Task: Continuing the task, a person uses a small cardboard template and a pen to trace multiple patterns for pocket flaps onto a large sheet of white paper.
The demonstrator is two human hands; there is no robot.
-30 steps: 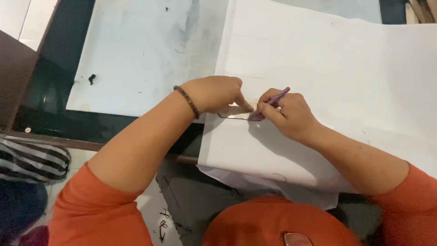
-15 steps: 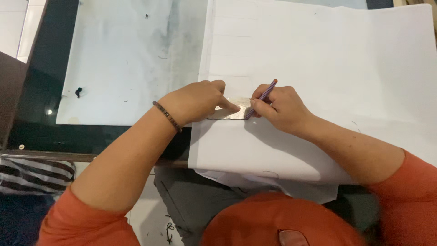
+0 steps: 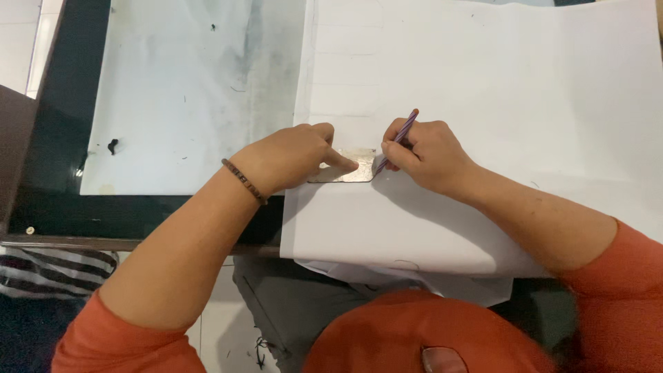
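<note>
The right hand (image 3: 425,152) holds a thin purple striped pencil (image 3: 399,137) in a closed writing grip, its tip at the right end of a small flat metallic template with rounded corners (image 3: 347,171). The left hand (image 3: 293,157), a beaded bracelet (image 3: 243,181) on its wrist, presses that template flat with the fingers, holding nothing. The template lies on a large white paper sheet (image 3: 483,76) near its left edge. Faint pencilled outlines (image 3: 345,69) stacked above suggest several tracings are done; this one looks partway. A stained pale sheet (image 3: 186,97) covers the dark worktop (image 3: 55,207) to the left.
</note>
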